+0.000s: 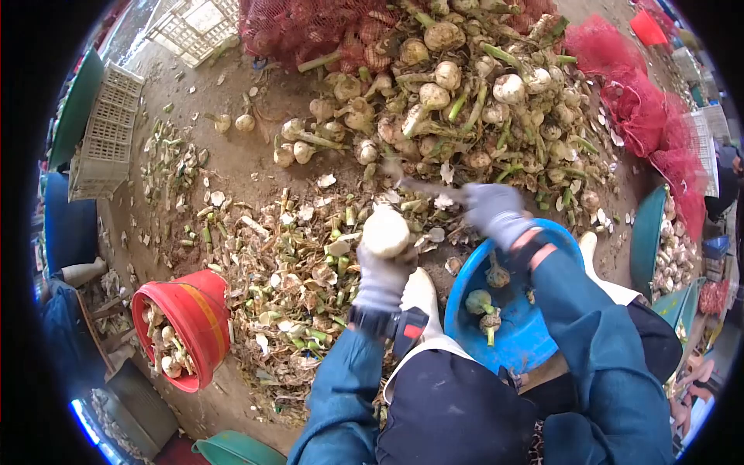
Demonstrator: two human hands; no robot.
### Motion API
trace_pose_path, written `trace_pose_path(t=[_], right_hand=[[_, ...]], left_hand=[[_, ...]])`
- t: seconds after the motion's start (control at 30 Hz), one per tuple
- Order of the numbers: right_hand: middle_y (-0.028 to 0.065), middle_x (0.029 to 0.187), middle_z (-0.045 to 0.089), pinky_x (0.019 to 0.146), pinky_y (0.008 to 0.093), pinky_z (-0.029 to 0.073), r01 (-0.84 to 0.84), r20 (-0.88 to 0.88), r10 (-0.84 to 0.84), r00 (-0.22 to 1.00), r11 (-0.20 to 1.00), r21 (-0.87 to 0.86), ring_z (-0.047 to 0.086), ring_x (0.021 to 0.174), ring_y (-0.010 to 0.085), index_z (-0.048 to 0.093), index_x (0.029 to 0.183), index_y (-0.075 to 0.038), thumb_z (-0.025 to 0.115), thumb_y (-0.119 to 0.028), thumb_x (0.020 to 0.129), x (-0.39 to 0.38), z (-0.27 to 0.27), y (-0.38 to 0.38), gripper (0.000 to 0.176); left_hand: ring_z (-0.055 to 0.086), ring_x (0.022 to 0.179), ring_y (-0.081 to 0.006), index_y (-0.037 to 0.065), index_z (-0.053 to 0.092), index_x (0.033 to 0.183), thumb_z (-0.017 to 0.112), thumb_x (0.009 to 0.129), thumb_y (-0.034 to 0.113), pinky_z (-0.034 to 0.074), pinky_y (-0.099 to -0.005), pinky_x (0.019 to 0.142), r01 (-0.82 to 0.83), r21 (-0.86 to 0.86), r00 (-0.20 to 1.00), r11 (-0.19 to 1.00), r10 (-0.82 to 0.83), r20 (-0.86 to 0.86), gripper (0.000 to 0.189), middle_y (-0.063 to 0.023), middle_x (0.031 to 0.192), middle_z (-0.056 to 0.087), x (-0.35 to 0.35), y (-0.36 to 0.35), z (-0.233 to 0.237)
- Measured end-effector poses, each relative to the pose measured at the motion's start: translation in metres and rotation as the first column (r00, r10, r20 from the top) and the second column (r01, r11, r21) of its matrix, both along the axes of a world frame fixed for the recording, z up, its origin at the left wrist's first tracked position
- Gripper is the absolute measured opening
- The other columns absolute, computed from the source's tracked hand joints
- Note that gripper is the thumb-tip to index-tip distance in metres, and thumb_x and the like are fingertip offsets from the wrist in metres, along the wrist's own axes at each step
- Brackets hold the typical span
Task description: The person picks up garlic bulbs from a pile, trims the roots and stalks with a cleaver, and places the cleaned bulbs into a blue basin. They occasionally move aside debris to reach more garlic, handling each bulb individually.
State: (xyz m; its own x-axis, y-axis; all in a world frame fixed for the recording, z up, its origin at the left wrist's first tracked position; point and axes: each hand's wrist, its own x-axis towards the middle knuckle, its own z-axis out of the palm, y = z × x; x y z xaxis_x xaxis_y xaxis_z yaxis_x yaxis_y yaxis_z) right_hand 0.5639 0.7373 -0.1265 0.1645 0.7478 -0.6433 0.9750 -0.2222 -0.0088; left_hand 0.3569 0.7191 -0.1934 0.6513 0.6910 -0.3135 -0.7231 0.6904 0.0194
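Note:
My left hand (380, 267), in a pale glove, is closed around a large whitish garlic bulb (385, 232) in front of my body. To its right, my gloved right hand (494, 208) grips a knife (434, 188), its blade pointing left and smeared by motion. The blade is apart from the bulb, a little above and to the right of it. Below my right hand stands a blue basin (504, 349) between my legs, with a few garlic bulbs (479, 302) inside. Part of the basin is hidden by my right arm and knee.
A big heap of stemmed garlic (465, 93) lies ahead, beside red mesh sacks (318, 27). Cut stems and peelings (302, 271) cover the ground. On the left, a red bucket (209, 325) lies tilted with garlic in it, and white crates (105, 132) stand farther back.

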Motion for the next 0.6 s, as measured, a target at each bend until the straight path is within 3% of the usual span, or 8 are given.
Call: trace_pose_path(t=[0.07, 0.1, 0.23, 0.3, 0.37, 0.4, 0.43, 0.6], right_hand=[[0.0092, 0.079, 0.061, 0.066, 0.0385, 0.045, 0.148, 0.059, -0.161, 0.985, 0.971, 0.187, 0.058, 0.077, 0.0282, 0.056, 0.086, -0.017, 0.047, -0.019, 0.074, 0.040, -0.012, -0.017, 0.016], [0.0096, 0.077, 0.060, 0.066, 0.0397, 0.045, 0.120, 0.050, -0.133, 0.990, 0.969, 0.218, 0.058, 0.075, 0.0293, 0.056, 0.084, -0.016, 0.048, -0.019, 0.073, 0.045, -0.009, -0.022, 0.014], [0.0113, 0.076, 0.060, 0.068, 0.0390, 0.045, 0.205, -0.052, -0.198, 0.979, 0.942, 0.265, 0.057, 0.076, 0.0303, 0.058, 0.079, -0.016, 0.055, -0.023, 0.068, 0.055, -0.010, -0.031, 0.013], [0.0115, 0.076, 0.060, 0.068, 0.0386, 0.045, 0.217, -0.067, -0.206, 0.976, 0.937, 0.274, 0.057, 0.076, 0.0300, 0.059, 0.078, -0.016, 0.056, -0.024, 0.068, 0.061, -0.011, -0.036, 0.014], [0.0116, 0.077, 0.060, 0.068, 0.0381, 0.045, 0.242, -0.084, -0.227, 0.970, 0.929, 0.279, 0.057, 0.077, 0.0297, 0.059, 0.078, -0.016, 0.057, -0.025, 0.067, 0.063, -0.012, -0.042, 0.014], [0.0112, 0.077, 0.061, 0.068, 0.0378, 0.045, 0.270, -0.104, -0.251, 0.962, 0.927, 0.260, 0.057, 0.077, 0.0293, 0.059, 0.078, -0.016, 0.058, -0.026, 0.066, 0.064, -0.011, -0.044, 0.015], [0.0109, 0.078, 0.061, 0.068, 0.0375, 0.045, 0.296, -0.122, -0.274, 0.954, 0.925, 0.240, 0.057, 0.077, 0.0288, 0.059, 0.078, -0.016, 0.059, -0.026, 0.066, 0.065, -0.011, -0.045, 0.016], [0.0104, 0.080, 0.060, 0.069, 0.0367, 0.045, 0.351, -0.144, -0.330, 0.933, 0.923, 0.160, 0.057, 0.078, 0.0276, 0.060, 0.080, -0.015, 0.059, -0.029, 0.065, 0.052, -0.019, -0.038, 0.020]], left_hand=[[0.058, 0.071, -0.0184, 0.001, 0.053, 0.095, 0.041, 0.084, 0.024, 0.049, -0.0305, 0.064, 0.167, 0.309, 0.865, 0.936, 0.012, -0.501, 0.029, -0.0085, 0.079, 0.059, 0.001, -0.006, 0.031], [0.058, 0.082, -0.0208, 0.002, 0.053, 0.099, 0.046, 0.082, 0.029, 0.048, -0.0338, 0.070, 0.320, 0.183, 0.933, 0.930, -0.276, -0.230, 0.033, -0.0089, 0.087, 0.059, 0.005, 0.001, 0.070], [0.055, 0.090, -0.0248, 0.010, 0.057, 0.101, 0.063, 0.071, 0.033, 0.045, -0.0329, 0.078, 0.906, 0.423, 0.424, -0.023, 0.051, -0.904, 0.038, -0.0103, 0.096, 0.057, 0.032, 0.033, 0.085], [0.055, 0.086, -0.0224, 0.015, 0.058, 0.096, 0.066, 0.067, 0.019, 0.046, -0.0331, 0.073, 0.947, 0.211, -0.032, 0.241, 0.725, -0.688, 0.030, -0.0086, 0.094, 0.057, 0.020, 0.095, 0.061], [0.057, 0.065, -0.0160, 0.003, 0.051, 0.094, 0.067, 0.068, 0.033, 0.048, -0.0263, 0.054, 0.393, -0.177, -0.848, 0.903, 0.281, -0.450, 0.043, -0.0079, 0.083, 0.058, -0.030, 0.178, -0.013], [0.054, 0.083, -0.0178, -0.001, 0.039, 0.111, 0.062, 0.071, 0.017, 0.049, -0.0315, 0.070, 0.227, -0.064, -0.371, 0.972, 0.026, -0.928, 0.050, -0.0149, 0.098, 0.053, -0.039, 0.183, 0.076], [0.052, 0.094, -0.0209, -0.003, 0.036, 0.117, 0.063, 0.068, 0.018, 0.044, -0.0319, 0.080, 0.245, 0.041, -0.749, 0.969, 0.216, -0.627, 0.060, -0.0172, 0.107, 0.049, -0.076, 0.210, 0.024], [0.049, 0.100, -0.0287, 0.011, 0.055, 0.104, 0.058, 0.070, 0.021, 0.039, -0.0322, 0.085, 0.717, 0.015, -0.551, 0.696, 0.580, -0.600, 0.035, -0.0108, 0.113, 0.049, -0.106, 0.219, -0.060]])
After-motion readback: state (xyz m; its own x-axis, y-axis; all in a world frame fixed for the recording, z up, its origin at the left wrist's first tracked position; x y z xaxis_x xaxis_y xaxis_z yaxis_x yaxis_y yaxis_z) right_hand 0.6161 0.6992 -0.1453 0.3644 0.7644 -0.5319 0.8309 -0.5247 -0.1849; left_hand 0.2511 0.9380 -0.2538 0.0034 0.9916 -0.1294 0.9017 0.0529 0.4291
